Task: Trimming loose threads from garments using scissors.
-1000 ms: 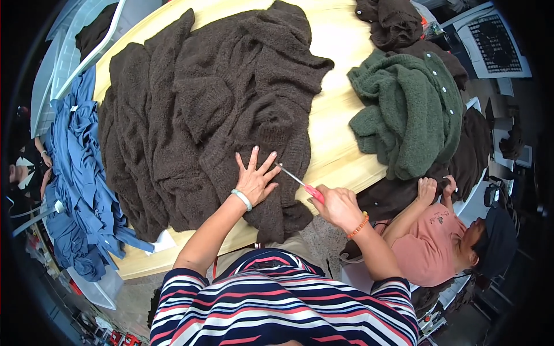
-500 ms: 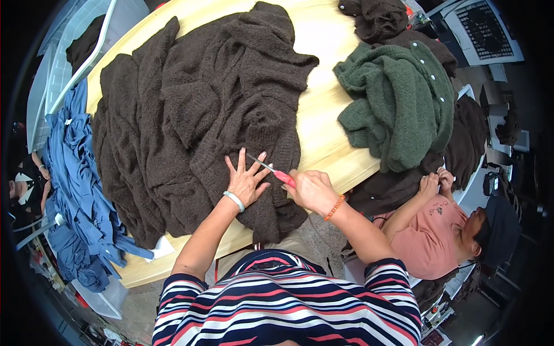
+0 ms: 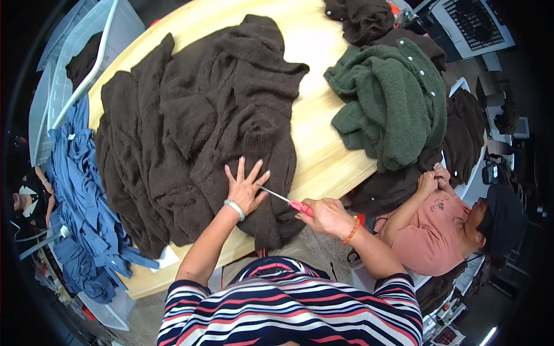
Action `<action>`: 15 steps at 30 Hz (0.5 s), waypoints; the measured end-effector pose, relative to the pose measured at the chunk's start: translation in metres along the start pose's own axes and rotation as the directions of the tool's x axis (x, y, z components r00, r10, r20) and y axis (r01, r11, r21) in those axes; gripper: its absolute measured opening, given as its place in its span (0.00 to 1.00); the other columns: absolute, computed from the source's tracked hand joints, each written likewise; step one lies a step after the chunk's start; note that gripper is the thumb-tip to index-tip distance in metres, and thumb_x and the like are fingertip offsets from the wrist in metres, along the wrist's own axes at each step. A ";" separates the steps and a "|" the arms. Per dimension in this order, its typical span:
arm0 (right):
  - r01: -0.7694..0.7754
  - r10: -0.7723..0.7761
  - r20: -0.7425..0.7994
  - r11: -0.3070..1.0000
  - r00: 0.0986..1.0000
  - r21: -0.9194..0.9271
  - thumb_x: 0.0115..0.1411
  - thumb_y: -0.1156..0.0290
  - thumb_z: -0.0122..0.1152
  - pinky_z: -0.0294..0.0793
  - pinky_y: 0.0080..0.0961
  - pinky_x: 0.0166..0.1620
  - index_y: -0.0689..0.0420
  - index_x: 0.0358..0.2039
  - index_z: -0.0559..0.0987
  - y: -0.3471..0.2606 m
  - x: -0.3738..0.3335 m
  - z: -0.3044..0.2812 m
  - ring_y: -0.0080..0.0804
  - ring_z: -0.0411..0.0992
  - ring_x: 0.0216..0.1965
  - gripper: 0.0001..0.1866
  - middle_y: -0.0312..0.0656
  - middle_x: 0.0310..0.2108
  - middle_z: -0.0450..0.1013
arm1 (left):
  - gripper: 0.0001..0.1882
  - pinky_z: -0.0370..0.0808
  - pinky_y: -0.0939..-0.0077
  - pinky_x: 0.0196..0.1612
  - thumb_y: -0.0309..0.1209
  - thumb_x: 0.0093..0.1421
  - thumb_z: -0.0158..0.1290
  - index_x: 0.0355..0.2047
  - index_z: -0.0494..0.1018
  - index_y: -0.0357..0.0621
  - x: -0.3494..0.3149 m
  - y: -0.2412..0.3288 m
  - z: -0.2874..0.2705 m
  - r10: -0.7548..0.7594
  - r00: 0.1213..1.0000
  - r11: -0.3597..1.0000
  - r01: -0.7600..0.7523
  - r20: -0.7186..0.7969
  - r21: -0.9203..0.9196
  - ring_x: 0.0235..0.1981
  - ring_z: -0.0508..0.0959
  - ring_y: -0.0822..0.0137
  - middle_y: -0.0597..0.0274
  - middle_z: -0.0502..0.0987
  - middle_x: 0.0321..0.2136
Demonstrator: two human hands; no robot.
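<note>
Dark brown fuzzy knit garments point(image 3: 190, 124) lie spread and bunched over the pale wooden table point(image 3: 318, 144). On their near right part my left hand point(image 3: 244, 193) lies flat with its fingers spread. My right hand point(image 3: 330, 218) is closed round the red handle of a slim tool point(image 3: 300, 208) with a thin metal shaft. That shaft points left, and its tip is beside my left thumb and fingers. Whether the tip touches the knit cannot be made out.
A green fuzzy buttoned garment point(image 3: 395, 106) is heaped on the table's right side, with more brown knits point(image 3: 366, 20) beyond it. Blue garments point(image 3: 86, 190) hang along the left edge near clear plastic bins point(image 3: 86, 63). At the right, a person in pink point(image 3: 430, 236) handles brown cloth.
My right hand has moved right and slightly down with the red-handled tool, so the tip now sits lower, closer to my left thumb. My left hand stays spread on the knit. The whole view has shifted a little.
</note>
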State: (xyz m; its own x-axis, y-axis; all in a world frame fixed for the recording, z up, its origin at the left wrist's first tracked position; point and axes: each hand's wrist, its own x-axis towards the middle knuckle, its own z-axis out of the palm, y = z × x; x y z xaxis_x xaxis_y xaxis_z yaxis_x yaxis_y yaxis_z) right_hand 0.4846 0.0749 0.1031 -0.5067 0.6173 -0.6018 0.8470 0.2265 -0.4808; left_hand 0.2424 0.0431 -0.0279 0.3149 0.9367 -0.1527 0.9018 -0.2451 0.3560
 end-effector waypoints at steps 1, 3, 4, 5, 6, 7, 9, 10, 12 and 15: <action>0.014 -0.013 -0.052 1.000 0.999 0.017 0.59 0.57 0.57 0.73 0.48 0.37 0.55 0.38 0.76 0.004 0.008 0.002 0.54 0.76 0.33 0.15 0.53 0.27 0.76 | 0.27 0.40 0.22 0.59 0.46 0.54 0.58 0.55 0.72 0.58 -0.001 0.004 -0.008 0.024 0.999 0.998 -0.026 -0.025 -0.064 0.67 0.44 0.38 0.64 0.54 0.67; 0.059 -0.045 -0.201 0.996 0.979 0.065 0.59 0.58 0.57 0.73 0.48 0.36 0.54 0.36 0.75 0.012 0.028 -0.005 0.54 0.75 0.32 0.13 0.53 0.26 0.75 | 0.23 0.60 0.44 0.57 0.40 0.52 0.60 0.49 0.76 0.51 -0.004 0.002 -0.028 -0.006 0.992 0.972 -0.024 -0.130 -0.232 0.58 0.64 0.46 0.56 0.69 0.56; 0.101 -0.060 -0.325 0.989 0.944 0.109 0.60 0.59 0.57 0.73 0.48 0.36 0.54 0.35 0.73 0.017 0.037 -0.009 0.55 0.75 0.32 0.12 0.52 0.25 0.74 | 0.22 0.66 0.53 0.54 0.37 0.51 0.61 0.48 0.76 0.49 -0.005 -0.001 -0.037 -0.060 0.974 0.923 -0.030 -0.219 -0.384 0.53 0.70 0.49 0.54 0.73 0.51; 0.129 -0.082 -0.438 0.989 0.895 0.078 0.58 0.64 0.59 0.73 0.44 0.33 0.53 0.36 0.74 0.029 0.054 -0.013 0.53 0.73 0.30 0.09 0.49 0.25 0.73 | 0.22 0.69 0.63 0.48 0.33 0.49 0.62 0.47 0.76 0.46 0.000 -0.006 -0.048 -0.094 0.880 0.959 -0.047 -0.466 -0.280 0.44 0.75 0.51 0.55 0.76 0.44; 0.126 -0.070 -0.506 0.989 0.859 0.077 0.58 0.63 0.59 0.73 0.44 0.33 0.53 0.36 0.74 0.036 0.069 -0.023 0.54 0.73 0.30 0.10 0.49 0.26 0.73 | 0.24 0.69 0.61 0.49 0.32 0.49 0.63 0.48 0.74 0.45 0.004 -0.009 -0.061 -0.173 0.819 0.978 0.080 -0.546 -0.190 0.45 0.74 0.51 0.54 0.76 0.43; 0.126 -0.061 -0.574 0.989 0.817 0.074 0.58 0.63 0.59 0.72 0.44 0.33 0.54 0.36 0.74 0.043 0.088 -0.038 0.54 0.73 0.30 0.10 0.50 0.27 0.73 | 0.26 0.68 0.61 0.48 0.32 0.48 0.63 0.49 0.73 0.45 0.009 -0.009 -0.071 -0.248 0.764 0.965 0.247 -0.596 -0.084 0.45 0.74 0.51 0.54 0.76 0.42; 0.114 -0.045 -0.651 0.991 0.758 0.065 0.57 0.61 0.61 0.72 0.46 0.36 0.55 0.36 0.74 0.054 0.136 -0.066 0.55 0.73 0.33 0.12 0.52 0.29 0.73 | 0.31 0.68 0.59 0.48 0.32 0.48 0.64 0.53 0.69 0.45 0.011 -0.022 -0.071 -0.452 0.728 0.862 0.506 -0.515 -0.041 0.45 0.73 0.50 0.53 0.75 0.43; 0.127 -0.058 -0.684 0.991 0.727 0.051 0.56 0.61 0.61 0.72 0.46 0.38 0.56 0.36 0.74 0.056 0.163 -0.080 0.56 0.73 0.35 0.13 0.53 0.32 0.74 | 0.35 0.67 0.56 0.48 0.32 0.48 0.63 0.57 0.65 0.46 0.001 -0.037 -0.057 -0.583 0.728 0.797 0.599 -0.361 -0.078 0.45 0.73 0.50 0.52 0.74 0.45; 0.064 -0.018 -0.615 0.997 0.789 0.053 0.52 0.64 0.64 0.72 0.45 0.43 0.59 0.36 0.73 0.045 0.206 -0.106 0.55 0.73 0.39 0.15 0.53 0.36 0.73 | 0.26 0.69 0.56 0.48 0.28 0.48 0.61 0.49 0.72 0.44 -0.024 -0.062 -0.027 -0.521 0.804 0.825 0.389 -0.286 -0.409 0.47 0.73 0.48 0.52 0.76 0.41; 0.069 -0.022 -0.610 0.996 0.792 0.054 0.51 0.64 0.66 0.71 0.44 0.45 0.59 0.36 0.73 0.030 0.235 -0.122 0.54 0.72 0.43 0.16 0.52 0.39 0.73 | 0.19 0.69 0.62 0.36 0.22 0.40 0.55 0.36 0.75 0.45 -0.031 -0.006 -0.077 -0.188 0.924 0.939 0.070 -0.333 -0.336 0.34 0.74 0.53 0.56 0.75 0.30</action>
State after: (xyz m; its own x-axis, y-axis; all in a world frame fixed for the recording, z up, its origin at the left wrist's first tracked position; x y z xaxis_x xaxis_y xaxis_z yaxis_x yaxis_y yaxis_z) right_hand 0.4106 0.3188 0.0255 -0.3222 0.9435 -0.0770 0.8001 0.2279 -0.5548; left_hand 0.2043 0.0349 0.0451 0.0233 0.9948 0.0993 0.7697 -0.0812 0.6333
